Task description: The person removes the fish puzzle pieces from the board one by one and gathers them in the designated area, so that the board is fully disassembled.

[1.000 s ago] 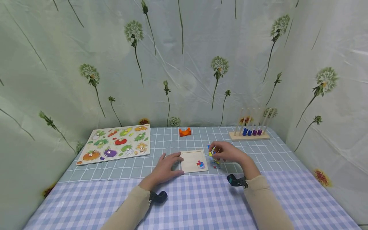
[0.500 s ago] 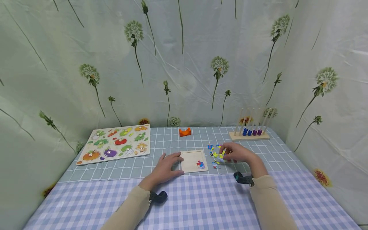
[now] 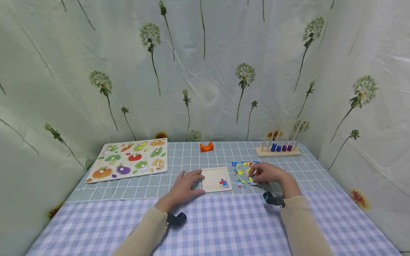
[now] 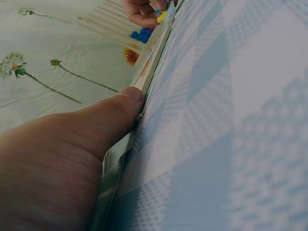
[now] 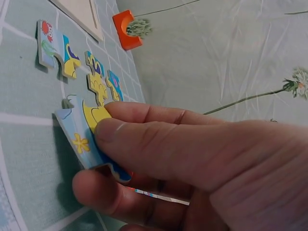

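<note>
A light-blue puzzle piece (image 5: 84,142) was pinched between thumb and fingers of the right hand (image 3: 268,175), just right of the tray (image 3: 215,179). Loose pieces (image 3: 242,168) were scattered around that hand, right of the tray. The left hand (image 3: 185,186) was laid flat, fingers relaxed, against the tray's left edge. A red-and-blue piece (image 3: 223,183) was seated in the tray's near right corner. An orange block (image 3: 206,146) was noted behind the tray.

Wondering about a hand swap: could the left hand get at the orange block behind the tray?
Probably yes: the left hand rests open beside the tray, and only bare cloth lies before the orange block.
</note>
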Action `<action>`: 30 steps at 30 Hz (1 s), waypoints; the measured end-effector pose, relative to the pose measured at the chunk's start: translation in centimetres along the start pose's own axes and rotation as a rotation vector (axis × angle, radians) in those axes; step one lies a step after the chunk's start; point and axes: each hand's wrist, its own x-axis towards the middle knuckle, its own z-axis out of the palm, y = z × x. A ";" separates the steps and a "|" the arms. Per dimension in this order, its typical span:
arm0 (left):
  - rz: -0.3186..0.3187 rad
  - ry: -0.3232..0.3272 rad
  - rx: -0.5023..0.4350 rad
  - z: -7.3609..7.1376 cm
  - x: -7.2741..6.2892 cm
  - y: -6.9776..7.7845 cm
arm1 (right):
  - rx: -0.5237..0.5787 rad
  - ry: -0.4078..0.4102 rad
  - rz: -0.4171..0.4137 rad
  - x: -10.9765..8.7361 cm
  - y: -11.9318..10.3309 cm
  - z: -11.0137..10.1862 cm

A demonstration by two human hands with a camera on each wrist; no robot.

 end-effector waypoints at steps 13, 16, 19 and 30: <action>-0.006 -0.006 0.011 -0.1 0.1 0.2 | -0.046 0.001 0.050 0.1 0.3 0.2; -0.005 -0.005 0.009 -0.1 0.1 0.1 | -0.070 0.002 0.050 0.0 0.1 0.2; -0.007 -0.006 0.008 -0.1 0.0 0.1 | -0.099 0.005 0.056 0.0 -0.1 0.2; -0.001 -0.001 0.006 0.0 0.0 0.1 | -0.090 0.072 0.004 0.4 0.1 0.3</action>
